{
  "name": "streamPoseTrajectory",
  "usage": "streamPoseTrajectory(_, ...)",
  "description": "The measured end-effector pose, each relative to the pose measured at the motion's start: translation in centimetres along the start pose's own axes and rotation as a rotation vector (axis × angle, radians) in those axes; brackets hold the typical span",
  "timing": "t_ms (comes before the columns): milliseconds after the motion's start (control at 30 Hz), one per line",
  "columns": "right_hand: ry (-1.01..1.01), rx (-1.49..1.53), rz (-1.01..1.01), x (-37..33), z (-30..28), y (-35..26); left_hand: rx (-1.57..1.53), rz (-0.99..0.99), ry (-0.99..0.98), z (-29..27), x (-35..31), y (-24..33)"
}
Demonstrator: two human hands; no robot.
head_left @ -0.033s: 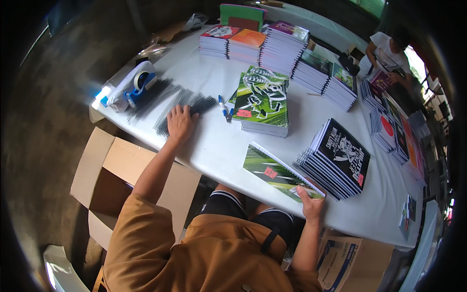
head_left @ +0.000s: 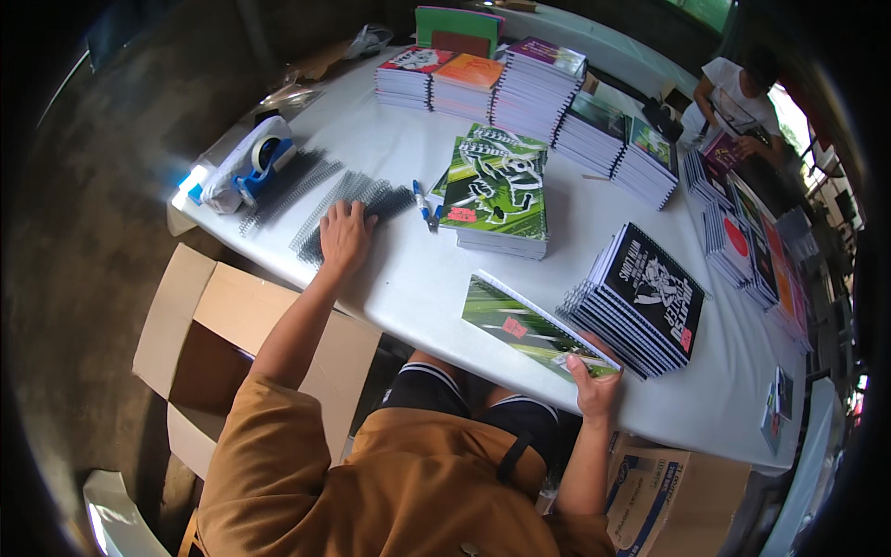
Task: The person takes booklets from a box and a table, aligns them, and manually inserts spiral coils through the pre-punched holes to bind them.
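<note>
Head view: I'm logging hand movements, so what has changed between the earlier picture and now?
Nothing visibly changed beyond a slight shift of the whole view; nothing was taken hold of or let go. The left hand is still on the dark spiral coils, and the right hand still holds the green-covered booklet.

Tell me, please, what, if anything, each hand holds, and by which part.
The right hand holds a green book by its right end; the left hand rests on dark coils, grip unclear.

From my head, a wide fisheye looks down from nearby on my left hand (head_left: 345, 236), right hand (head_left: 595, 384) and table (head_left: 408, 297).
</note>
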State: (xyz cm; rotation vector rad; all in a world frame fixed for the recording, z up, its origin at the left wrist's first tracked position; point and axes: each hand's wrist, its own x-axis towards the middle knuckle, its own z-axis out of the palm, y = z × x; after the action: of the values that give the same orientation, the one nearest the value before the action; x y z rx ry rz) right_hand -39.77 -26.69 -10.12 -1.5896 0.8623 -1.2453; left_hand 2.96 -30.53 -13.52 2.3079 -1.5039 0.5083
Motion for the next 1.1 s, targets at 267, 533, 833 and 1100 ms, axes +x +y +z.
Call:
streamPoseTrajectory(267, 0.049, 0.216, 0.011, 0.7, 0.2, -0.3, -0.113, -0.146, -0.205, -6.5, 3.7, -0.4)
streamPoseTrajectory(533, 0.053, 0.157, -0.001, 1.1, 0.0, 0.3, -1.040, 0.228, -0.522, -12.0, 0.4, 6.8)
streamPoseTrajectory(833, 0.098, 0.118, 0.049, 0.2, -0.6, 1.4, -0.971, 0.381, -0.593, -11.8, -3.3, 10.9)
streamPoseTrajectory(1100, 0.088, 0.056, 0.032, -0.1, -0.5, 1.1, -0.899, 0.345, -0.461, -10.9, -3.0, 11.9)
